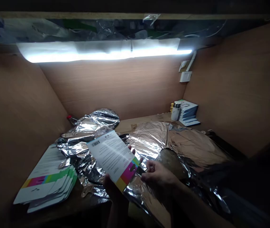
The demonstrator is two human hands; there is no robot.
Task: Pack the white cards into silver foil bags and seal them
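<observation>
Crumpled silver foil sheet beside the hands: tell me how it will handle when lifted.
The crumpled silver foil sheet will probably feel light and floppy, since its many creases suggest it folds easily. Its glossy surface looks slippery, so it may slide across the brown wooden table. Rolling seems unlikely, as it lies in loose, flattened folds.

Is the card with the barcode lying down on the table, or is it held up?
Held up: the card is raised above the silver foil, resting in the left hand, and the right hand is beside its edge.
</observation>
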